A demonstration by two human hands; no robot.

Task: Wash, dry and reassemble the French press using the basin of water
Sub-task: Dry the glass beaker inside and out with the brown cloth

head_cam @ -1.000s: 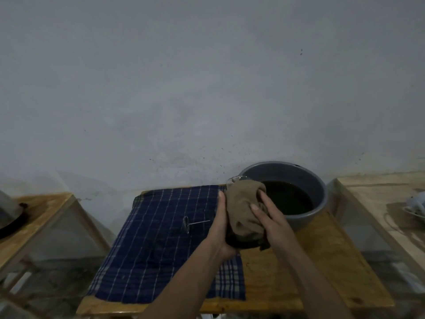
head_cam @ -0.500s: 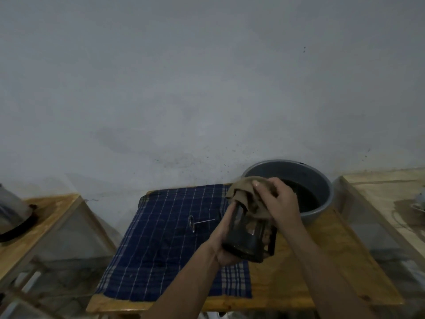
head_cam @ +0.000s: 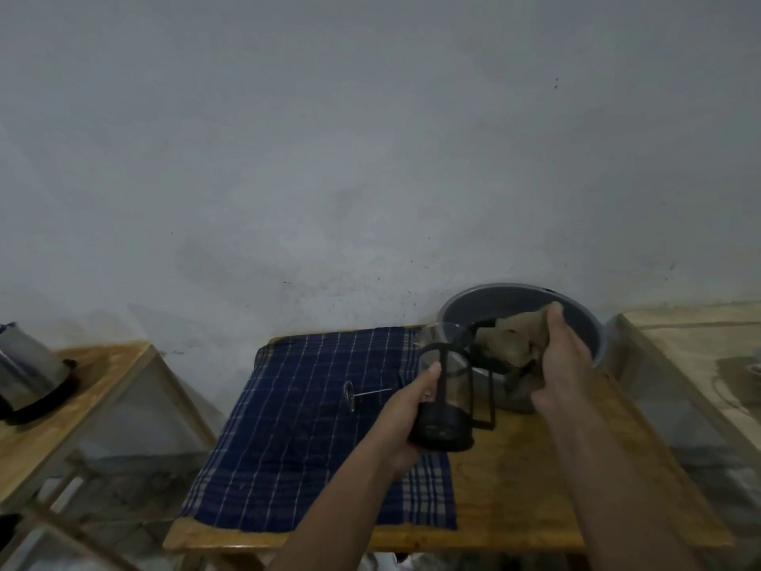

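Far left: grey kettle [head_cam: 29,370] on side table. Centre: thin metal plunger rod [head_cam: 362,394] on blue checked cloth [head_cam: 296,430]. Left hand [head_cam: 405,422] clamped round black-framed glass press carafe [head_cam: 447,399], held above wooden table [head_cam: 535,488]. Right hand [head_cam: 566,362] gripping crumpled tan rag [head_cam: 512,337] over round grey basin [head_cam: 584,319], far right.

kettle [head_cam: 29,372] cut by left edge, basin [head_cam: 584,319] partly behind cloth [head_cam: 510,340]

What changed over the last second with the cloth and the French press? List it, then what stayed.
The right hand pulled the tan cloth off the French press carafe and carried it right, over the basin. The carafe, wrapped a second ago, is now bare, held in the left hand. Unchanged: the plunger rod lies on the blue checked towel, and the basin stands in place.
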